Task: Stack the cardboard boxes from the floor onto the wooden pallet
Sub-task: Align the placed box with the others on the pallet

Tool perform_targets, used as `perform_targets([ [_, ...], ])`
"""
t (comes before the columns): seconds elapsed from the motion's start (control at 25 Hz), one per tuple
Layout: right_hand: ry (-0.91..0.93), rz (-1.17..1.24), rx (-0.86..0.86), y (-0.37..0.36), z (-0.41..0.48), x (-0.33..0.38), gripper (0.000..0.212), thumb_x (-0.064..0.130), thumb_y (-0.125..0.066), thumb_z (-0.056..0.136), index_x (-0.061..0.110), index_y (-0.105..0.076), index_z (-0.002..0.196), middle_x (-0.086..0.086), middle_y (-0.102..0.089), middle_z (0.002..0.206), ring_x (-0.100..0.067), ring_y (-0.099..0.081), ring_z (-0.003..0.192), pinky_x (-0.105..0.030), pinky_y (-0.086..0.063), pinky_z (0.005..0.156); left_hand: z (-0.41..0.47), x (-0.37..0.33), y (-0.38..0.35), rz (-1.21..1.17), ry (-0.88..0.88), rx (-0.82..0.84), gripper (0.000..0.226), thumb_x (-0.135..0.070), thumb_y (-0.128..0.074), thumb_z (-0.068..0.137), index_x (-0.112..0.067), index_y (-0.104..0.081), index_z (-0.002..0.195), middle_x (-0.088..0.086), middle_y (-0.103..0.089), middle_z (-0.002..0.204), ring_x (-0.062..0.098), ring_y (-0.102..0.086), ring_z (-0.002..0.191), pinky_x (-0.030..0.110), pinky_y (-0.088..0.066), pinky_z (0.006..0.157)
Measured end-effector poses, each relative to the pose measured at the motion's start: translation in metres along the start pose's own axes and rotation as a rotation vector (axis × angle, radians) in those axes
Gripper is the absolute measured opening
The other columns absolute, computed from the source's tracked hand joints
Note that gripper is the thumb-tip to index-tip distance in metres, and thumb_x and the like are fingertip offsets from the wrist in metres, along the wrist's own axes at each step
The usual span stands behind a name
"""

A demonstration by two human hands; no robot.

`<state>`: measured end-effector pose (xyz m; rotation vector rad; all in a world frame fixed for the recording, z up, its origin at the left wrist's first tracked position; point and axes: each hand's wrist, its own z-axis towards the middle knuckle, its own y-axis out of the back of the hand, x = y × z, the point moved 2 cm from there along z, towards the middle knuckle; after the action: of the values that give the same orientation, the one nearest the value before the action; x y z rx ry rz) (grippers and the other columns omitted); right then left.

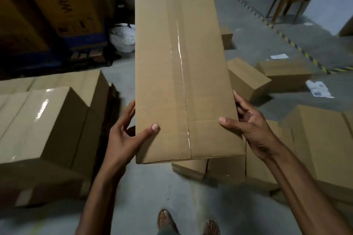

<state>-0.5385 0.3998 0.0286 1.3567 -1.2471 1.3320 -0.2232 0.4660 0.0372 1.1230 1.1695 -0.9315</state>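
Head view: taped box (pixel 177 74) between left hand (pixel 125 135) and right hand (pixel 252 126)

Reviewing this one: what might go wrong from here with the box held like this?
1. The left hand and right hand grip only the near end of the long box, so its far end might dip and slip free.
2. The loose boxes on the floor lie close to the sandalled feet, partly hidden by the held box: a trip is possible.

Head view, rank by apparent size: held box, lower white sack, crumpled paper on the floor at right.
1. held box: largest, but nearest the camera, so it looks inflated.
2. lower white sack.
3. crumpled paper: smallest. Both lie farther off.
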Motion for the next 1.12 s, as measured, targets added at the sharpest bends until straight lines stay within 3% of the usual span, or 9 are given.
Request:
perform_targets([
  [0.08,0.027,-0.032,0.088,-0.039,-0.010,0.009,0.094,0.006,-0.083,0.069,0.038,-0.045,0.149,0.012,-0.067,0.136,-0.008,-0.063,0.126,-0.027,-0.053,0.100,-0.027,0.004,0.045,-0.017,0.005,-0.058,0.090,-0.025,-0.092,0.075,-0.048,-0.046,0.149,-0.017,-0.055,0.149,0.003,-0.054,0.135,0.040,-0.052,0.106],
  [0.16,0.055,-0.059,0.167,-0.087,-0.018,0.015,0.094,0.010,-0.085,0.067,0.038,-0.047,0.148,0.012,-0.066,0.137,-0.009,-0.062,0.127,-0.034,-0.051,0.104,-0.055,0.001,0.090,-0.026,-0.012,-0.126,0.090,-0.021,-0.091,0.075,-0.044,-0.046,0.150,-0.016,-0.058,0.146,0.007,-0.054,0.135,0.046,-0.048,0.110],
  [0.32,0.110,-0.069,0.282,-0.197,-0.026,0.023,0.100,0.018,-0.088,0.064,0.036,-0.045,0.152,0.012,-0.063,0.141,-0.010,-0.061,0.129,-0.039,-0.053,0.104,-0.101,-0.007,0.188,-0.044,-0.057,-0.310,0.090,-0.012,-0.087,0.075,-0.038,-0.046,0.151,-0.016,-0.061,0.143,0.007,-0.062,0.127,0.036,-0.055,0.102],
  [0.48,0.208,-0.079,0.387,-0.323,-0.035,0.032,0.098,0.021,-0.088,0.066,0.037,-0.043,0.153,0.012,-0.061,0.143,-0.011,-0.060,0.130,-0.042,-0.053,0.103,-0.130,-0.013,0.305,-0.018,-0.088,-0.435,0.091,-0.017,-0.087,0.072,-0.045,-0.047,0.149,-0.021,-0.061,0.141,0.005,-0.068,0.115,0.025,-0.060,0.083],
  [0.6,0.266,-0.056,0.476,-0.426,-0.038,0.038,0.098,0.016,-0.086,0.070,0.035,-0.041,0.154,0.011,-0.061,0.143,-0.012,-0.060,0.129,-0.043,-0.052,0.104,-0.149,-0.016,0.398,0.023,-0.136,-0.532,0.088,-0.019,-0.088,0.073,-0.048,-0.049,0.146,-0.021,-0.062,0.139,0.005,-0.069,0.114,0.025,-0.060,0.083],
  [0.8,0.284,-0.005,0.589,-0.574,-0.033,0.045,0.100,0.015,-0.086,0.070,0.032,-0.038,0.156,0.009,-0.061,0.143,-0.010,-0.061,0.128,-0.035,-0.054,0.103,-0.165,-0.023,0.524,0.043,-0.127,-0.667,0.085,-0.028,-0.086,0.069,-0.059,-0.047,0.138,-0.041,-0.061,0.118,-0.014,-0.064,0.104,0.011,-0.056,0.071],
  [0.92,0.283,0.009,0.654,-0.654,-0.018,0.044,0.103,0.015,-0.086,0.068,0.033,-0.037,0.157,0.011,-0.061,0.143,-0.007,-0.060,0.128,-0.026,-0.054,0.101,-0.162,-0.016,0.593,0.065,-0.113,-0.721,0.088,-0.043,-0.092,0.063,-0.065,-0.047,0.135,-0.041,-0.059,0.122,-0.012,-0.061,0.112,0.020,-0.056,0.085],
  [1.12,0.258,-0.043,0.799,-0.779,0.025,0.029,0.127,0.033,-0.101,0.054,0.044,-0.030,0.159,0.021,-0.053,0.149,-0.006,-0.056,0.132,-0.031,-0.055,0.098,-0.146,0.014,0.703,0.144,-0.089,-0.776,0.107,-0.055,-0.094,0.053,-0.060,-0.040,0.146,-0.023,-0.053,0.145,0.004,-0.054,0.132,0.037,-0.051,0.104],
])
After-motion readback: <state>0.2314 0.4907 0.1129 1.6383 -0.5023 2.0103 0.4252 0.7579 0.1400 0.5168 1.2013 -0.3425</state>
